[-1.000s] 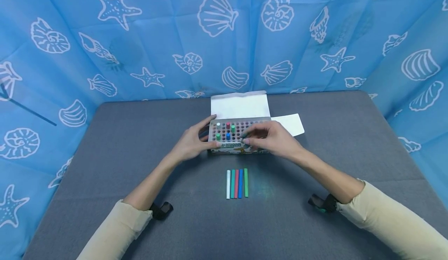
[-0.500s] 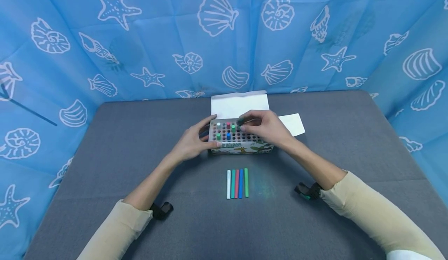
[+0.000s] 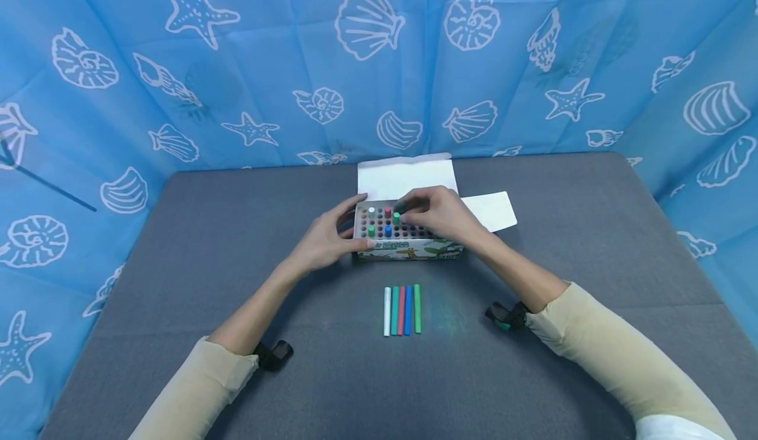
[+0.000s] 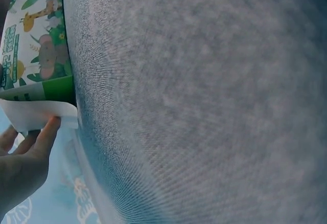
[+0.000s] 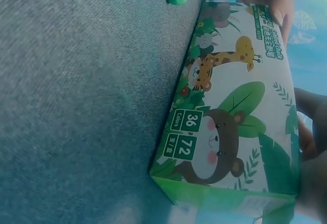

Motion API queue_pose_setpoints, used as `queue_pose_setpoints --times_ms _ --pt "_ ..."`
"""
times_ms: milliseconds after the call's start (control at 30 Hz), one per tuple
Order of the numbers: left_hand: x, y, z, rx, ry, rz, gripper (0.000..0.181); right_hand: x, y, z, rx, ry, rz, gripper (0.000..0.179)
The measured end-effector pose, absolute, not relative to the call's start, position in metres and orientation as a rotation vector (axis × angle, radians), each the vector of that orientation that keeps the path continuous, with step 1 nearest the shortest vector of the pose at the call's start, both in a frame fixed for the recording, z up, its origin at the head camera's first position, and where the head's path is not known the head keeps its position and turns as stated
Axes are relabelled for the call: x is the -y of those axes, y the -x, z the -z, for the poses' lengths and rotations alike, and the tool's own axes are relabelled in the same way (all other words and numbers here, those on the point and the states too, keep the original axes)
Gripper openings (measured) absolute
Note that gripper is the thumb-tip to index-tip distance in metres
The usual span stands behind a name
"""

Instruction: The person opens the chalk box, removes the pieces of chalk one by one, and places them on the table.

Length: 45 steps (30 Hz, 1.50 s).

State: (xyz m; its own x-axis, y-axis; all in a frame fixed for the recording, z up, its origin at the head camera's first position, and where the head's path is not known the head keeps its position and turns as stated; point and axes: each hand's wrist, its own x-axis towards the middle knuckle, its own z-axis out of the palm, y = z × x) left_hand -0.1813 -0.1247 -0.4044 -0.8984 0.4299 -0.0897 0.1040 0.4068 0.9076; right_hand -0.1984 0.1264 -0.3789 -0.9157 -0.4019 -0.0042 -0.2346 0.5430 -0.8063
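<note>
In the head view, an opened chalk box (image 3: 414, 250) with a holed tray stands at the far middle of the table. My left hand (image 3: 324, 237) grips its left end, the thumb on the front edge. Over the tray, my right hand (image 3: 441, 215) has thumb and index finger closed in at a green chalk stick (image 3: 396, 219), pinching it as far as I can see; the fingertips look stained green. Also standing in holes are a white chalk (image 3: 371, 212), a red chalk (image 3: 387, 212), a blue chalk (image 3: 387, 230) and another green chalk (image 3: 371, 230).
Several chalk sticks lie side by side before the box, with a red one (image 3: 401, 310) in the middle. The white lid (image 3: 406, 178) is folded back, and a side flap (image 3: 490, 211) sticks out rightward. Behind the grey table (image 3: 237, 216) hangs a blue shell-print curtain (image 3: 266, 52).
My right hand has moved from the tray's front edge back and leftward to the green chalk standing in it. The left hand stays on the box, and the chalks on the table lie as before.
</note>
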Motion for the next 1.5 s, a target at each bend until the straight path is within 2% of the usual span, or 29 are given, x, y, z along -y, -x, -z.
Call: queue_pose_setpoints --times_ms 467,800,1133,1500 --pt "0.125 0.18 0.407 -2.336 -0.477 -1.523 0.09 -0.119 0.199 0.386 -2.737 0.53 1.123 0.02" --pt "0.124 0.181 0.404 -2.358 -0.472 -1.491 0.09 -0.122 0.192 0.387 -2.814 0.623 1.124 0.012" --pt "0.122 0.182 0.405 -2.379 -0.465 -1.463 0.09 -0.125 0.189 0.388 -2.799 0.673 1.215 0.013" --pt "0.122 0.183 0.407 -2.392 -0.468 -1.444 0.091 -0.127 0.185 0.387 -2.672 0.629 1.558 0.015"
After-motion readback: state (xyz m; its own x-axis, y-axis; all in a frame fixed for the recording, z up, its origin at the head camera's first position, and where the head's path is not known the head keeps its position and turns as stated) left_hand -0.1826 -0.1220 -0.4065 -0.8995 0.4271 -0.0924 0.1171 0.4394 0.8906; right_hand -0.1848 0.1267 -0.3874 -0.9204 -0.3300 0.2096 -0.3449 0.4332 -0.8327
